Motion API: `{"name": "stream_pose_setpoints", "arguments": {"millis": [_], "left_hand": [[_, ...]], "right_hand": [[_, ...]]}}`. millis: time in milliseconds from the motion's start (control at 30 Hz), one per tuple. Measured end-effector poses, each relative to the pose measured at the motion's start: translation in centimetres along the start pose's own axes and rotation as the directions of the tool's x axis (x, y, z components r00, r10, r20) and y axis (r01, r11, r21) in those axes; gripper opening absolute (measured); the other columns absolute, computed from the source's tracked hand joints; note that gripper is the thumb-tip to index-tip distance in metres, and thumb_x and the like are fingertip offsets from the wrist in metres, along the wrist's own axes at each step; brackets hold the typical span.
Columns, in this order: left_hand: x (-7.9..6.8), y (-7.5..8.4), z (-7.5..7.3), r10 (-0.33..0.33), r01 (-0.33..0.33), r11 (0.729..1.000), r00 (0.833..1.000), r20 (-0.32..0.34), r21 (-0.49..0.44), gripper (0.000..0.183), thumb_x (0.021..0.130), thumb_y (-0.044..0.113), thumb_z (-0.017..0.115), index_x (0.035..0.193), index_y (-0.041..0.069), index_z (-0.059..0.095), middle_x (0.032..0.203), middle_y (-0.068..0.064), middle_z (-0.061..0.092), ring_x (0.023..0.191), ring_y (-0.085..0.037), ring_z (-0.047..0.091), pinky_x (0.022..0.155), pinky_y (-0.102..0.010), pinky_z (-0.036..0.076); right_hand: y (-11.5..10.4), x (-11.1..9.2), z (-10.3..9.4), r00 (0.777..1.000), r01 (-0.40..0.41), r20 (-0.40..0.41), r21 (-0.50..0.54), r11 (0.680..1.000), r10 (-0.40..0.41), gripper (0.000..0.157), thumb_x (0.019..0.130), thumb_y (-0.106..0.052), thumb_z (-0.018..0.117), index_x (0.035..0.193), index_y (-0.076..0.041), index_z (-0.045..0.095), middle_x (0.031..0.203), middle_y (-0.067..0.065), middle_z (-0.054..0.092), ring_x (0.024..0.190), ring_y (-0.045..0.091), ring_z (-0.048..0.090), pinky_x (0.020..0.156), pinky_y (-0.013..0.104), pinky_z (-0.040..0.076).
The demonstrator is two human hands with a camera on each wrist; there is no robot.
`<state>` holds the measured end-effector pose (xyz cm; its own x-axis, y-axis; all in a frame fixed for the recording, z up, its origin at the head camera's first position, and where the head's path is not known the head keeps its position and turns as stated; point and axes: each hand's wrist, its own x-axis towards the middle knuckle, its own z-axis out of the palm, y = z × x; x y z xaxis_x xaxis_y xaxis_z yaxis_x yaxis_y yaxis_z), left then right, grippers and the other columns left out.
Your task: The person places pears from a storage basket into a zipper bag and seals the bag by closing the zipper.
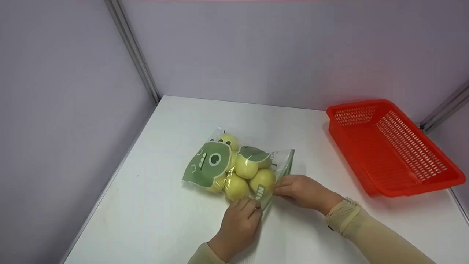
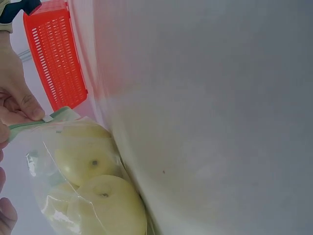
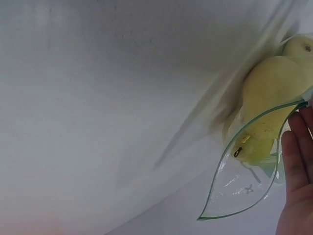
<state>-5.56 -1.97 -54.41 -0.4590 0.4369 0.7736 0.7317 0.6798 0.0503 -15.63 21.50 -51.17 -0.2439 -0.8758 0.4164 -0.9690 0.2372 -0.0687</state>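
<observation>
A clear zip bag (image 1: 209,163) with a green cartoon print lies on the white table, filled with several yellow pears (image 1: 236,187). My left hand (image 1: 238,222) grips the near corner of the bag by its zip edge. Farther along that edge, my right hand (image 1: 302,190) pinches the zip, its thumb at a small white slider (image 2: 47,118) in the left wrist view. Beyond the right fingers, the bag's mouth (image 3: 239,215) gapes toward the far corner in the right wrist view, with a pear stem showing inside.
A red plastic basket (image 1: 361,179) with slotted walls stands at the right side of the white table (image 1: 146,205). Pale partition walls (image 1: 256,55) with metal posts (image 1: 133,47) rise behind the table and at its sides.
</observation>
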Motion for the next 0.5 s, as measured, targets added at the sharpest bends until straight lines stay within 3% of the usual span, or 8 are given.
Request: {"name": "stream_pose_setpoints", "arguments": {"millis": [500], "left_hand": [[-0.3,-0.1,0.1,-0.001,0.001,1.0,1.0,-0.017,-0.006,0.015,0.085,0.006,0.054,0.079,0.007,0.068,0.089,0.002,0.059,0.078,-0.016,0.054,0.066,-0.03,0.042]], "right_hand": [[1.9,-0.5,0.4,0.999,-0.032,-0.012,-0.094,0.995,0.031,0.033,0.074,-0.002,0.078,0.106,-0.01,0.073,0.1,0.004,0.073,0.096,0.02,0.068,0.082,0.032,0.054]]}}
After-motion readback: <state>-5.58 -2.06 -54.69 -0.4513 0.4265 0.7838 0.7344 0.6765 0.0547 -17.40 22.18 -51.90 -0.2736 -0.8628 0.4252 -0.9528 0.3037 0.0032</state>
